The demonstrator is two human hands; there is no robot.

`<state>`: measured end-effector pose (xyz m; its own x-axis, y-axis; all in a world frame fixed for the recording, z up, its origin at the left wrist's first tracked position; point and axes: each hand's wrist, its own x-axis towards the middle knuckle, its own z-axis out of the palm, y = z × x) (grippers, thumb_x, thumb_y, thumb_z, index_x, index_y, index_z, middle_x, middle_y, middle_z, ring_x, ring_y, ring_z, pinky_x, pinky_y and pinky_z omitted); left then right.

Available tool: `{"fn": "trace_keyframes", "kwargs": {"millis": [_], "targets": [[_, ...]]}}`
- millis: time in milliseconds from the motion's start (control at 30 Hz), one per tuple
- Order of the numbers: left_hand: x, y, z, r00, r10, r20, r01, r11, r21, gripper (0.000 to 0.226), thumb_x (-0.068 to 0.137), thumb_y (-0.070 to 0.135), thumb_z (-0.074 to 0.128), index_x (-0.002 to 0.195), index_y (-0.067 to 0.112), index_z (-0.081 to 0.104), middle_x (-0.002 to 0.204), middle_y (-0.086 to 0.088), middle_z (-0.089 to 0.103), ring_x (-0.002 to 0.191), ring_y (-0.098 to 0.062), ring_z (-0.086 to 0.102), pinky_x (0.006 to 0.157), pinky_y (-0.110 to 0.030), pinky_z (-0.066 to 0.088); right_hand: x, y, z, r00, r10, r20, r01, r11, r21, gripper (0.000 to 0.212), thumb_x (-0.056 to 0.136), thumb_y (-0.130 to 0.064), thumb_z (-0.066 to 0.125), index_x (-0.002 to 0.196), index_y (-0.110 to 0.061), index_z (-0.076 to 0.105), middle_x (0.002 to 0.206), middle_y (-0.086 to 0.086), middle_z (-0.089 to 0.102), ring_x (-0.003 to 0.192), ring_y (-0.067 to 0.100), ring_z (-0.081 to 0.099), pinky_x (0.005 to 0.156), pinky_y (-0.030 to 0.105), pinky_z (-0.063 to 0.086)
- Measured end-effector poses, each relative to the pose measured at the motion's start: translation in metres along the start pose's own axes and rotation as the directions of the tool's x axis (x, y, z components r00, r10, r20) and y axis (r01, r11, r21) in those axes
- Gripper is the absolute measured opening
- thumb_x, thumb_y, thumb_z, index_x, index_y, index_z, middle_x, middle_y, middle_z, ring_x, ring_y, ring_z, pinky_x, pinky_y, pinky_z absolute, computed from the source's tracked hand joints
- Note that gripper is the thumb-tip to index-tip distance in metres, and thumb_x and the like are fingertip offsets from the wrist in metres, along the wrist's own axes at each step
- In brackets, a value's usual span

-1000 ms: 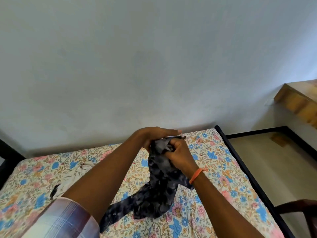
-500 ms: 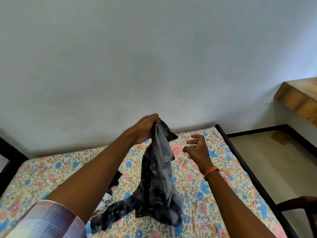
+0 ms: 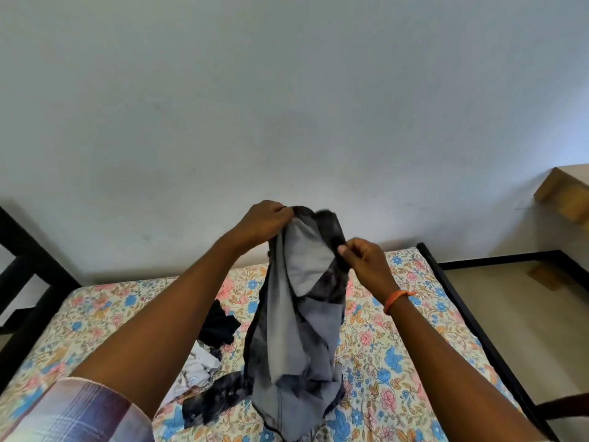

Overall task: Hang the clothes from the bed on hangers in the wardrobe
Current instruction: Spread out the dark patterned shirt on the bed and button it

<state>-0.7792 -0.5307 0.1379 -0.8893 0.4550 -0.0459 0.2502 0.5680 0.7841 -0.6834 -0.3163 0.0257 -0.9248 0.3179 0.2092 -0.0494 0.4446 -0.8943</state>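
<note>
Grey shirt (image 3: 296, 330) hangs between left hand (image 3: 266, 222) and right hand (image 3: 366, 261) — both pinching it.

Above the fingers of the left hand (image 3: 266, 223) and right hand (image 3: 366, 261) only bare wall (image 3: 287, 106) showed, so the space upward lay open. Between the two hands the raised grey shirt (image 3: 296, 330) filled the gap and hung down to the floral bedsheet (image 3: 398, 362). Below the left fingers, a black garment (image 3: 220, 325) and a crumpled white garment (image 3: 197, 371) lay on the sheet. Right of the right fingers the sheet lay bare up to the black bed frame (image 3: 462, 314); a wooden ledge (image 3: 567, 196) jutted out well beyond.
</note>
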Motion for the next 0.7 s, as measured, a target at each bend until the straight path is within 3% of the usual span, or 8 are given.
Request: {"fn": "trace_keyframes", "kwargs": {"millis": [67,100,200,267,367,433,533,700], "targets": [[0.002,-0.014,-0.007,0.999,-0.016,-0.038,0.027,0.955,0.296,0.021,0.085,0.035,0.054,0.078,0.015,0.055,0.082,-0.005,0.058,0.077,-0.022,0.053,0.063,-0.030,0.040,0.005,-0.015,-0.006,0.982,-0.111,-0.151,0.096,0.990,-0.103,0.023,0.096,-0.018,0.063,0.074,-0.009,0.061,0.064,0.001,0.058,0.058,0.007,0.047,0.057,0.022,0.036],[0.001,-0.020,-0.008,0.999,-0.035,-0.005,0.035,0.934,0.357,0.026,0.081,0.036,0.060,0.098,0.015,0.059,0.105,-0.008,0.060,0.095,-0.023,0.056,0.075,-0.032,0.046,0.007,-0.024,-0.008,0.965,-0.185,-0.184,0.157,0.975,-0.154,0.021,0.096,-0.017,0.063,0.076,-0.008,0.063,0.067,0.003,0.061,0.061,0.009,0.050,0.057,0.019,0.036],[-0.006,-0.020,0.003,0.975,0.216,0.051,-0.222,0.926,0.305,0.094,0.066,0.041,0.070,0.148,0.017,0.030,0.151,-0.008,0.030,0.138,-0.024,0.036,0.110,-0.039,0.037,0.014,-0.049,-0.006,0.911,-0.407,-0.063,0.371,0.878,-0.303,0.015,0.095,-0.016,0.063,0.085,-0.007,0.069,0.079,0.005,0.067,0.073,0.016,0.059,0.068,0.022,0.043],[-0.010,-0.006,0.014,0.914,0.405,0.031,-0.396,0.872,0.288,0.093,0.068,0.043,0.071,0.149,0.025,0.028,0.150,-0.002,0.036,0.134,-0.018,0.040,0.106,-0.035,0.039,0.015,-0.061,0.000,0.858,-0.509,0.070,0.496,0.786,-0.368,0.017,0.095,-0.019,0.060,0.093,-0.006,0.070,0.085,0.007,0.068,0.078,0.021,0.062,0.072,0.027,0.045],[-0.008,0.009,0.021,0.875,0.484,0.007,-0.420,0.754,0.505,0.038,0.084,0.040,0.066,0.118,0.025,0.061,0.106,0.002,0.068,0.100,-0.020,0.062,0.077,-0.032,0.049,0.015,-0.071,0.002,0.788,-0.603,0.123,0.597,0.702,-0.388,0.017,0.094,-0.019,0.061,0.097,-0.006,0.071,0.090,0.008,0.070,0.080,0.021,0.063,0.073,0.030,0.049],[-0.007,0.008,0.026,0.877,0.480,-0.021,-0.368,0.699,0.614,0.019,0.092,0.035,0.058,0.094,0.020,0.069,0.085,-0.001,0.068,0.083,-0.026,0.063,0.061,-0.031,0.041,0.016,-0.076,-0.004,0.813,-0.577,0.080,0.564,0.745,-0.355,0.013,0.092,-0.021,0.067,0.093,-0.009,0.071,0.087,0.004,0.071,0.078,0.016,0.064,0.073,0.026,0.050],[-0.012,0.011,0.036,0.883,0.465,-0.072,-0.253,0.598,0.760,0.016,0.093,0.025,0.051,0.092,0.020,0.066,0.082,-0.004,0.065,0.077,-0.030,0.062,0.058,-0.031,0.033,0.016,-0.068,-0.011,0.912,-0.383,0.146,0.410,0.866,-0.286,0.018,0.084,-0.027,0.077,0.083,-0.013,0.065,0.073,-0.005,0.064,0.064,0.006,0.054,0.062,0.016,0.041],[-0.012,0.003,0.038,0.833,0.518,-0.195,-0.223,0.638,0.737,0.020,0.085,0.007,0.062,0.103,0.015,0.067,0.103,-0.007,0.059,0.091,-0.032,0.056,0.059,-0.033,0.034,-0.002,-0.015,-0.008,0.942,-0.138,0.306,0.243,0.909,-0.338,0.036,0.085,-0.019,0.073,0.063,-0.014,0.045,0.058,0.003,0.049,0.056,0.014,0.042,0.054,0.036,0.031]]}}
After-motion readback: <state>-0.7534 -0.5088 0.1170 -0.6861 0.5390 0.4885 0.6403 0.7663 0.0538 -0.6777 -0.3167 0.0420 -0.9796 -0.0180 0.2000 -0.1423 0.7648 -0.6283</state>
